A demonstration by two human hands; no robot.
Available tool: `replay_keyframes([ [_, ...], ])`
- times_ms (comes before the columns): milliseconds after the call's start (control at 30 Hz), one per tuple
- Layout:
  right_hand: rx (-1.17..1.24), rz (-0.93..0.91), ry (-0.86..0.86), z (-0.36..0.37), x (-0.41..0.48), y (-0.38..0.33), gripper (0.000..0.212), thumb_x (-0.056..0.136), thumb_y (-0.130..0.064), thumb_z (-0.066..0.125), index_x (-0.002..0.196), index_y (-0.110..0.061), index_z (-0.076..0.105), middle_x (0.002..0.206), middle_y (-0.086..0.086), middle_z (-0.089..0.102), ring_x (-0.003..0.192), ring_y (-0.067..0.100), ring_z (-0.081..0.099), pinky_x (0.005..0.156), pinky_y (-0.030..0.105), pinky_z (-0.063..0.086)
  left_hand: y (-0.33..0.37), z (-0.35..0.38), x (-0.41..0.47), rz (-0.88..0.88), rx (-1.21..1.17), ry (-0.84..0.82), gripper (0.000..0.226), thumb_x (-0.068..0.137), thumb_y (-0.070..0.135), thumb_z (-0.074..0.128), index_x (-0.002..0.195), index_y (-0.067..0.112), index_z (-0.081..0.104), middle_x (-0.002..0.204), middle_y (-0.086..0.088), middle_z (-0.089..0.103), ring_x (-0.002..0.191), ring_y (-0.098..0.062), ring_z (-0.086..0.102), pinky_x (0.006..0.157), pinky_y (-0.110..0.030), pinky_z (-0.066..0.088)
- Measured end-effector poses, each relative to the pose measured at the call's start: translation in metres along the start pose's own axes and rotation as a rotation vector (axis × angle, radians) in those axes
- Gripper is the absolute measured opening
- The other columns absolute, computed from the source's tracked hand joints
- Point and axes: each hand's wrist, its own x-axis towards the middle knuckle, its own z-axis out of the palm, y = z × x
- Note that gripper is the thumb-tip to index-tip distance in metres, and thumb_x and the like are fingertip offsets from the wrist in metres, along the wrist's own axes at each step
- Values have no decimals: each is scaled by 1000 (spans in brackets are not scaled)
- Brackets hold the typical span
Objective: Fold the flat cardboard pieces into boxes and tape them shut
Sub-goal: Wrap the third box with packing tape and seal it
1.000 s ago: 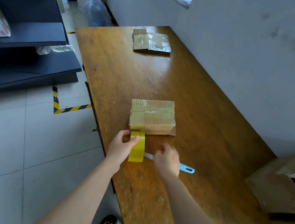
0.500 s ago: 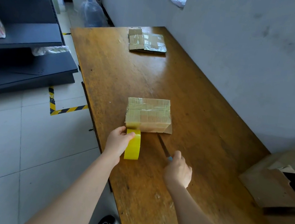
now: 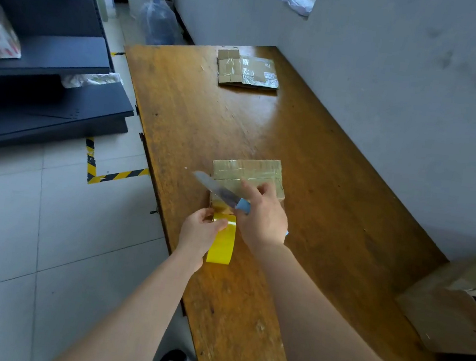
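wooden table (image 3: 337, 168) | taped box (image 3: 247, 168) centre | flat cardboard (image 3: 245, 70) far end

Wide middle of the desk open, near end crowded

Bare desk (image 3: 334, 192) stretches between the taped box (image 3: 257, 170) and the flat cardboard (image 3: 247, 70) at the far end. The wall (image 3: 420, 97) hems the right side, and loose cardboard (image 3: 448, 311) blocks the near right corner. The left hand (image 3: 199, 232) on the tape roll (image 3: 221, 245) and the right hand (image 3: 262, 213) with the knife (image 3: 212, 186) crowd the box's near side.

Grey wall (image 3: 408, 81), tiled floor (image 3: 15, 228), dark shelving (image 3: 47, 91)
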Motion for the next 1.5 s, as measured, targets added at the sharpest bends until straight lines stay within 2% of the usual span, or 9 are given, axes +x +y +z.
replay_keyframes([
  [167, -243, -50, -125, 10, 26, -3, 58, 88, -11, 63, 139, -32, 44, 148, 0, 32, 91, 25, 63, 50, 29, 43, 4, -2, 7, -1, -17, -36, 39, 88, 23, 68, 125, 19, 56, 100, 8, 62, 91, -11, 60, 64, -25, 45],
  [400, -269, -37, -124, 7, 46, -1, 19, 90, -13, 57, 104, -25, 58, 112, -2, 53, 66, 25, 57, 44, 24, 32, 10, -1, 21, -41, -16, -119, 38, 86, 28, 70, 120, 23, 54, 106, -2, 63, 94, -20, 63, 70, -30, 52],
  [500, -282, -41, -122, 9, 51, -2, 16, 90, -16, 58, 104, -24, 58, 106, -1, 53, 63, 25, 54, 44, 23, 27, 15, 1, 26, -108, -34, -188, 39, 88, 26, 67, 123, 24, 51, 109, -4, 62, 97, -21, 61, 72, -32, 51],
  [667, -278, -38, -116, 13, 52, -2, 20, 88, -17, 58, 107, -22, 58, 106, 0, 52, 61, 26, 53, 45, 25, 27, 16, 0, 30, -159, -35, -228, 38, 87, 27, 66, 120, 26, 48, 110, -4, 60, 95, -19, 59, 65, -28, 44],
  [833, -265, -24, -114, 14, 56, -5, 26, 87, -18, 61, 113, -23, 61, 103, 0, 49, 62, 23, 51, 45, 25, 30, 11, -5, 30, -201, -29, -217, 23, 88, 29, 66, 105, 27, 51, 110, -9, 60, 100, -26, 60, 79, -37, 51],
  [1033, -151, 45, -72, 16, 62, -4, 30, 86, -23, 68, 115, -27, 66, 106, -2, 53, 67, 19, 51, 45, 20, 28, 15, 1, 30, -116, 38, -143, 20, 93, 34, 58, 111, 27, 52, 109, -5, 60, 100, -23, 59, 79, -34, 50],
  [1267, 31, -20, -168, 3, 52, 14, 75, 68, -72, 68, 133, -38, 52, 125, -9, 44, 102, 9, 52, 69, 27, 49, 22, 8, 24, -132, -40, -96, 9, 95, 28, 57, 103, 28, 53, 112, -10, 61, 103, -32, 60, 93, -51, 52],
  [1400, -11, 14, 67, -2, 32, 18, 48, 87, -67, 45, 107, -29, 66, 99, -9, 51, 92, 10, 50, 65, 26, 38, 27, 9, 22, -137, -33, -85, 9, 94, 28, 57, 102, 30, 53, 113, -9, 59, 105, -33, 59, 94, -53, 50],
  [1500, -122, -139, 281, -6, 17, 27, 23, 91, -39, 62, 80, -20, 68, 75, -5, 61, 74, 18, 54, 58, 26, 32, 27, 9, 21, -142, -31, -76, 11, 95, 25, 56, 105, 28, 54, 111, -9, 59, 102, -32, 59, 93, -52, 51],
])
